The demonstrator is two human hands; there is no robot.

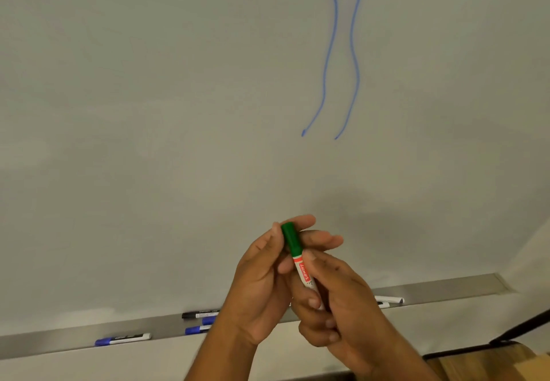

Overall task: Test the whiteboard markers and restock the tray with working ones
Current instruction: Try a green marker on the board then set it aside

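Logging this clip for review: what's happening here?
A person stands at a whiteboard holding a green marker in both hands. The left hand grips its cap, which is on, and the right hand holds the barrel. Two wavy blue lines are on the board. Several other markers lie in the tray below.

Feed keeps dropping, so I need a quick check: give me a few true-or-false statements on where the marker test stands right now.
1. Both hands hold the green marker: left hand at the cap end, right hand on the barrel. True.
2. The green cap is off the marker. False: it sits on the marker, with the left hand's fingers round it.
3. The whiteboard bears two wavy blue lines. True.
4. A green test line is on the board. False: only blue shows.
5. The tray holds only black-capped markers. False: a blue-capped marker lies there too.
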